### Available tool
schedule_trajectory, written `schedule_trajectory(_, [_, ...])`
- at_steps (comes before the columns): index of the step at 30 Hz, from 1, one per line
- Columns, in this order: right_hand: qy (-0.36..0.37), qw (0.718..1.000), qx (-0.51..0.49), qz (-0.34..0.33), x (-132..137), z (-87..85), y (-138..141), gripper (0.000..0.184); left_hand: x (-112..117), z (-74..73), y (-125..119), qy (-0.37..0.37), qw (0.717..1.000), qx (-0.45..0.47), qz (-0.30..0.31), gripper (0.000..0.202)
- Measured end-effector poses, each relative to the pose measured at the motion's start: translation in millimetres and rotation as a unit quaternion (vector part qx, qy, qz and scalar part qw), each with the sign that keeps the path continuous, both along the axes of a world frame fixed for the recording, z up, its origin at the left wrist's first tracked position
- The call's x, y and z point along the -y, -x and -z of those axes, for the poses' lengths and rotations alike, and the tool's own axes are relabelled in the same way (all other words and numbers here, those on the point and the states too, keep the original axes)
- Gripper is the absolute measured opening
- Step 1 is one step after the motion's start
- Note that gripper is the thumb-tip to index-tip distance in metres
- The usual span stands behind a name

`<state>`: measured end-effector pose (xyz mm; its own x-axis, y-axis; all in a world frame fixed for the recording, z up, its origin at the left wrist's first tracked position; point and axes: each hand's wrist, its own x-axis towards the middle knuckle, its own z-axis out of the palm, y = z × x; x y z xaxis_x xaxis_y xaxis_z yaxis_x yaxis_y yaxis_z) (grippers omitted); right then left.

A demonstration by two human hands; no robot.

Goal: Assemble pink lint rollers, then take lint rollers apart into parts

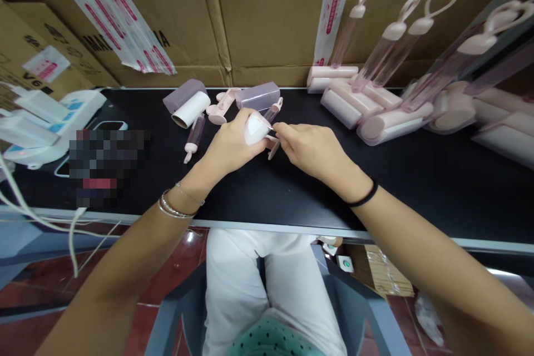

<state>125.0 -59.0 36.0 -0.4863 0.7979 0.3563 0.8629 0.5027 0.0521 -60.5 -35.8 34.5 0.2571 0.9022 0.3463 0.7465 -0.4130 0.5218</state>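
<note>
My left hand (231, 142) is wrapped around a white lint roller roll (256, 129) with a pale pink rim. At the roll's right edge, the fingers of my right hand (302, 147) are pinched together; what sits between the fingertips is too small to make out. Just behind the hands lies a clear purple handle (273, 111), and a pink plastic part (273, 146) shows partly under them. To the left are another purple handle (195, 136), a white roll with a cardboard core (191, 109), a pink roller frame (223, 105) and two purple covers (186, 94) (258, 97).
Several pink lint rollers (387, 119) with upright loop-ended handles stand at the right. A white power strip (79, 111) with chargers, a phone (110, 125) and cables lie at the left. Cardboard boxes (267, 16) wall off the back of the black table (287, 194).
</note>
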Motion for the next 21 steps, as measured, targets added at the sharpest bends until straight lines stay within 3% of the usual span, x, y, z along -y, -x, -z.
schedule_trajectory(5, [-0.014,0.999,-0.009,0.049,-1,-0.3,1,0.031,0,0.2,0,0.012,0.999,0.027,0.013,0.045])
schedule_trajectory(8, [-0.002,0.996,-0.031,0.087,-2,-2.6,1,0.035,0,-0.6,-4,0.064,0.99,0.122,0.022,0.048])
schedule_trajectory(11, [0.016,0.994,-0.045,0.093,-1,-3.8,1,0.038,-2,-1.2,-9,0.165,0.94,0.299,0.02,0.042])
schedule_trajectory(13, [0.027,0.998,-0.036,0.05,2,-2.8,3,0.036,-6,-0.7,-9,0.219,0.893,0.393,0.002,0.042])
schedule_trajectory(17, [0.03,0.997,0.002,-0.071,5,4.6,9,0.034,-16,2.9,-3,0.249,0.847,0.468,-0.039,0.045])
schedule_trajectory(21, [0.005,0.996,0.022,-0.088,4,13.7,12,0.037,-17,4.6,-4,0.259,0.807,0.526,-0.062,0.038])
